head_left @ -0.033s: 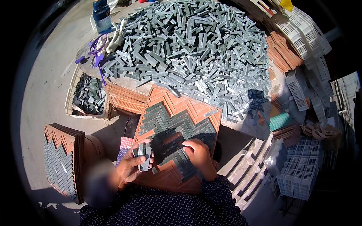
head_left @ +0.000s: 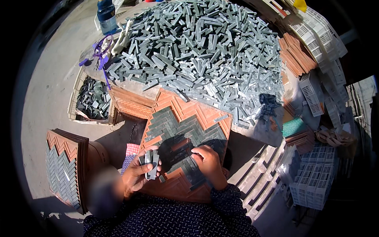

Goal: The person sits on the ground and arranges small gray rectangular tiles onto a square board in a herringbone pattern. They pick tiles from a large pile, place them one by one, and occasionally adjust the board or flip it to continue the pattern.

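An orange herringbone tray (head_left: 166, 100) lies tilted in front of me, its slots partly filled with dark green-grey stone strips (head_left: 160, 120). Some orange slots still show, one in the middle of the strips and others along the top and bottom. My left hand (head_left: 136, 175) is closed around several loose stone strips (head_left: 151, 166) at the tray's lower left. Over the filled part, towards the right, my right hand (head_left: 207, 160) has its thumb and forefinger pinched together. Whatever may be between those fingertips is too small or hidden to make out.
A large heap of stone strips (head_left: 197, 43) covers the table beyond the tray. Left are a crate of dark pieces (head_left: 73, 104), a stack of filled trays (head_left: 63, 170) and a bottle (head_left: 106, 19). White plastic baskets (head_left: 314, 177) and a slatted pallet (head_left: 256, 177) stand right.
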Available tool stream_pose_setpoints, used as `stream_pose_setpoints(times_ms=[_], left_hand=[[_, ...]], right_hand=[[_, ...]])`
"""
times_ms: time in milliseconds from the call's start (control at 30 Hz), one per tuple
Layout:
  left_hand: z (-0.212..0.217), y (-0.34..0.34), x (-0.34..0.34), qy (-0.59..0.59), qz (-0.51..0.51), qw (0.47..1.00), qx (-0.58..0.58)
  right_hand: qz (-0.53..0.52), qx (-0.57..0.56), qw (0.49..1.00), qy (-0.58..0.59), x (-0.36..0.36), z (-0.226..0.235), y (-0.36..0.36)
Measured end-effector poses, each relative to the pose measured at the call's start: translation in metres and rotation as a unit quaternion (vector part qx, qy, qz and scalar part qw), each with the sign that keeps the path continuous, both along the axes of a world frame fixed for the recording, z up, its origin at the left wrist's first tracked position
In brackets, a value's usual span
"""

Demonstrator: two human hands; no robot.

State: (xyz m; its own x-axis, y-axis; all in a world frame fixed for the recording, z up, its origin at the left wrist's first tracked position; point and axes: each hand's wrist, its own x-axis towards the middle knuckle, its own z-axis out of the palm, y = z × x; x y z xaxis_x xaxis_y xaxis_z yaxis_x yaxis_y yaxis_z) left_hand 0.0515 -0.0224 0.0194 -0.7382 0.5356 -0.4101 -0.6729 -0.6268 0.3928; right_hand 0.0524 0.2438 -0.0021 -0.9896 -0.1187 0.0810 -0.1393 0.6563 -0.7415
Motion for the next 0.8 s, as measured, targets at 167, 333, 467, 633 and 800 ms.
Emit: stream_pose_setpoints(times_ms=[167, 333, 467, 633, 800], left_hand=[[0.000, 0.003, 0.001, -0.030, 0.006, 0.999, -0.042], [-0.001, 0.008, 0.005, -0.047, -0.007, 0.998, -0.046], [-0.003, 0.021, 0.012, -0.080, -0.015, 0.995, -0.061], [-0.009, 0.038, 0.017, -0.109, -0.009, 0.991, -0.071], [-0.006, 0.059, 0.023, -0.092, 0.013, 0.994, -0.061]], right_hand=[[-0.006, 0.036, 0.999, -0.012, 0.022, 0.012, 0.000], [-0.020, 0.044, 0.998, 0.028, 0.029, 0.005, -0.005], [-0.018, 0.042, 0.999, 0.028, 0.028, 0.002, -0.006], [-0.014, -0.003, 1.000, -0.011, 0.031, 0.025, -0.011], [-0.016, -0.158, 0.977, -0.139, 0.047, 0.048, -0.036]])
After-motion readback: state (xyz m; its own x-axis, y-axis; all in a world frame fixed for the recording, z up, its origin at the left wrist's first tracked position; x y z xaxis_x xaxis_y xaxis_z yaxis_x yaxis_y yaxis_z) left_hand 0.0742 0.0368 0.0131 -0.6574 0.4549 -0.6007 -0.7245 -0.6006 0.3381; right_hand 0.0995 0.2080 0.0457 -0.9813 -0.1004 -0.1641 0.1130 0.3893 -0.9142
